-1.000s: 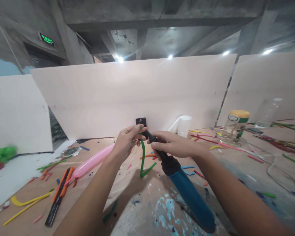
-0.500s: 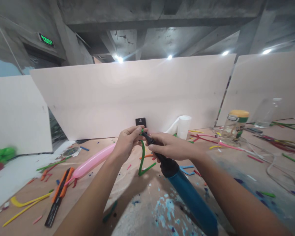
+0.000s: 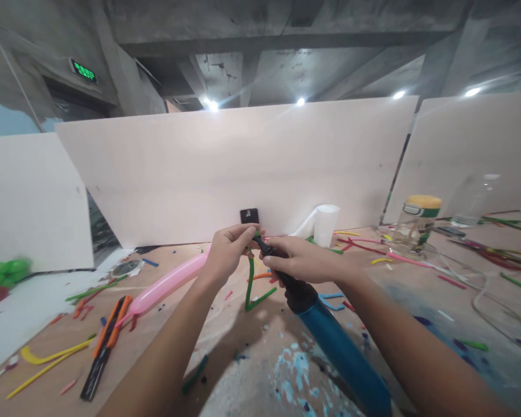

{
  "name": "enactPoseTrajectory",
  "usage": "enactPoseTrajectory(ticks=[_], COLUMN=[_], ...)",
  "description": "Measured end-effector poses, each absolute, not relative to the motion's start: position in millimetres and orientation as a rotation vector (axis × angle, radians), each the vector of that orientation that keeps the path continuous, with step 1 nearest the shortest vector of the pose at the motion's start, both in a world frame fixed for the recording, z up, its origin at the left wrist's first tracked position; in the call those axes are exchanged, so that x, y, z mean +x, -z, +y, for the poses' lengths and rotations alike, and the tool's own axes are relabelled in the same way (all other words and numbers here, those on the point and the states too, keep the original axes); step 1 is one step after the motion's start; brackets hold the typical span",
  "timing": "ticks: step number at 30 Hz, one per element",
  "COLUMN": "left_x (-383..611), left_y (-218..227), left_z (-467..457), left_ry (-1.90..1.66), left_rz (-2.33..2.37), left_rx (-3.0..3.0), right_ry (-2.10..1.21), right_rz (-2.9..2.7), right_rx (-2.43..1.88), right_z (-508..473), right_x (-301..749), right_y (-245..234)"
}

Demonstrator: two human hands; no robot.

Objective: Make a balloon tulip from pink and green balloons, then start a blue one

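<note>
My right hand (image 3: 301,258) is wrapped round the black neck of a blue balloon hand pump (image 3: 338,347), whose nozzle points up and left. At the nozzle tip, my left hand (image 3: 232,249) pinches the end of a green uninflated modelling balloon (image 3: 250,284). The balloon hangs below the fingers and bends sharply to the right near the table; whether its mouth sits over the nozzle is hidden by my fingers. Behind my left forearm lies an inflated long pink balloon (image 3: 169,284) with a thin uninflated tail.
An orange and black utility knife (image 3: 106,347) lies at left near yellow balloon strips (image 3: 47,362). At the back are a black box-like object (image 3: 249,216), a white roll (image 3: 326,226), a yellow-lidded bottle (image 3: 419,226) and a clear bottle (image 3: 477,200). White panels (image 3: 243,162) stand behind.
My left fingers have closed further over the green balloon's end at the nozzle, so less of it shows. The pump and right hand are nearly still.
</note>
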State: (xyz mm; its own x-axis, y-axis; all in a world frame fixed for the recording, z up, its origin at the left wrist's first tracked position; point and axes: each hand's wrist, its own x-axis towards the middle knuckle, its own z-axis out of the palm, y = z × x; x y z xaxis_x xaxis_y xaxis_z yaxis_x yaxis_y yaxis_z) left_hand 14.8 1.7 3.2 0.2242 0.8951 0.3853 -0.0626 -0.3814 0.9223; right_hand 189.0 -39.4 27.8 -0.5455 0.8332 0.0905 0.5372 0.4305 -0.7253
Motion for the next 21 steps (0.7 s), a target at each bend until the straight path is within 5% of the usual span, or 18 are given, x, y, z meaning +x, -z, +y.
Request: enactPoseTrajectory(ticks=[21], left_x=[18.9], left_y=[-0.3], left_z=[1.3], left_ry=[-1.374], left_rz=[0.814], left_rx=[1.632], right_ry=[-0.867], right_rz=[-2.187], right_rx=[-1.167], right_z=[-37.2], right_x=[188.4], right_y=[-23.9])
